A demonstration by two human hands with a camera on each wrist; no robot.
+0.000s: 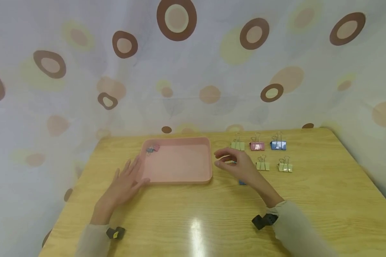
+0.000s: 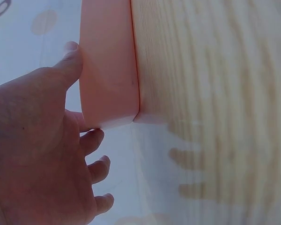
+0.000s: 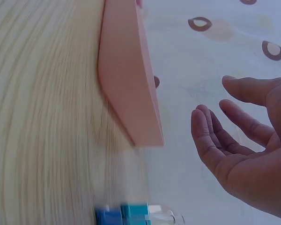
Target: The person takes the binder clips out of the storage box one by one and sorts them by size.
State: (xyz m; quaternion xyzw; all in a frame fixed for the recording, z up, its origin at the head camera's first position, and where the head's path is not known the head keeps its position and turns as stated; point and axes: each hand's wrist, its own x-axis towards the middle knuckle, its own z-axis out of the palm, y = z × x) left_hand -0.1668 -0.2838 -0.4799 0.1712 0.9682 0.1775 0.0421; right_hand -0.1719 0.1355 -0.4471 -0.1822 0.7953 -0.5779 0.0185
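Observation:
A pink tray [image 1: 180, 180] lies on the table. My left hand [image 1: 123, 185] is at its near left corner, thumb by the front rim and fingers along the left side; the left wrist view shows the thumb and fingertips right at the tray wall [image 2: 107, 61]. Inside the far left corner sit a teal binder clip [image 1: 150, 150] and a pink binder clip [image 1: 156, 147]. My right hand [image 1: 239, 165] hovers just right of the tray, holding nothing, its fingers loosely bent and apart from the thumb. Beneath it, a blue binder clip [image 3: 108, 216] and a teal binder clip [image 3: 136, 211] are partly hidden.
Right of my right hand stand more binder clips: a pale green one [image 1: 237, 145], a pink one [image 1: 257, 146] and a blue one [image 1: 278, 145] behind, two pale yellow-green clips [image 1: 285, 167] in front. A patterned curtain [image 1: 186, 71] borders the wooden table [image 1: 167, 217].

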